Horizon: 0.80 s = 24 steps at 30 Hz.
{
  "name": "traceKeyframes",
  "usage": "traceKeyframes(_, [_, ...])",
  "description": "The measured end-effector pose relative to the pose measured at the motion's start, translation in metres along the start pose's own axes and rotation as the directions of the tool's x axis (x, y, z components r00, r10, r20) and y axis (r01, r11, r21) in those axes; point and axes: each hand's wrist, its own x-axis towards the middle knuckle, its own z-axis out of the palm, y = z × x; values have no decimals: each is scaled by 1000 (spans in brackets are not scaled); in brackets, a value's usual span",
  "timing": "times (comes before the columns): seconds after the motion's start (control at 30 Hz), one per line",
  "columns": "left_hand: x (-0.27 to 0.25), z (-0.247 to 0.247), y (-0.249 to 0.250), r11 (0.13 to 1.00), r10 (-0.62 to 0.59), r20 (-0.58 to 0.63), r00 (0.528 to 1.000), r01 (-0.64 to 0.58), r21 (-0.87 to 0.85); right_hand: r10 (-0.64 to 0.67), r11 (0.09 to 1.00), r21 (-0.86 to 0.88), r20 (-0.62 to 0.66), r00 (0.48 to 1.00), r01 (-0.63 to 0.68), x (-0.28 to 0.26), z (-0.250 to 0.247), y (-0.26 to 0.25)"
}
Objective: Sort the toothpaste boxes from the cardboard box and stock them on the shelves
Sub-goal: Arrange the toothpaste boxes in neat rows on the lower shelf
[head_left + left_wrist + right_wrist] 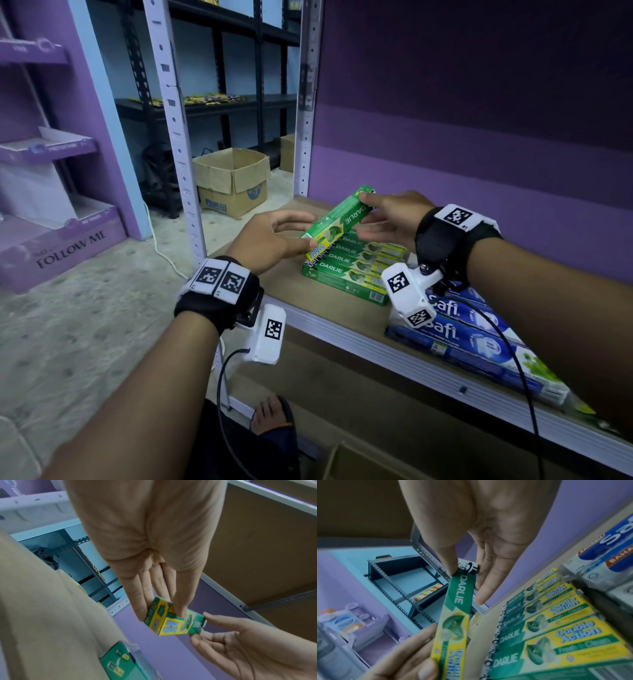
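Note:
A green Darlie toothpaste box [337, 219] [173, 626] [455, 618] hangs tilted above the brown shelf board [301, 301]. My left hand [310, 233] [161, 614] pinches its near yellow end between thumb and fingers. My right hand [364, 217] [464, 577] pinches the far end, by the printed face. Just below it, a row of several Darlie boxes [356, 270] [539, 628] lies flat side by side on the board. Blue Safi boxes [472, 329] [607, 536] lie to their right, under my right wrist.
An open cardboard box [233, 181] sits on the floor beyond the white shelf post [178, 137]. At the far left stands a purple display stand [61, 240]. My sandalled foot [270, 414] is under the shelf edge. The shelf has a purple back panel [479, 154].

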Motion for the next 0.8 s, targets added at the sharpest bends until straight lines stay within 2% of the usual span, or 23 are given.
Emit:
traceKeyframes(0.1, [-1,6,0,998,43,25,999,-44,37,-29,987,157,32,999,24,-3,-4,-4])
traceKeyframes(0.17, [0,12,0,999,26,38,999,-25,-20,-67,978,200,72,995,52,-6,-6,-4])
traceKeyframes(0.33, [3,25,7,987,45,-24,999,-48,-152,-160,978,163,171,972,132,-14,-10,2])
traceKeyframes(0.5, [4,32,13,978,73,-8,997,-73,-197,-174,981,130,256,951,145,-19,-10,7])
traceKeyframes(0.8, [1,32,14,976,64,27,998,-57,-210,-174,984,80,296,939,157,-23,-14,14])
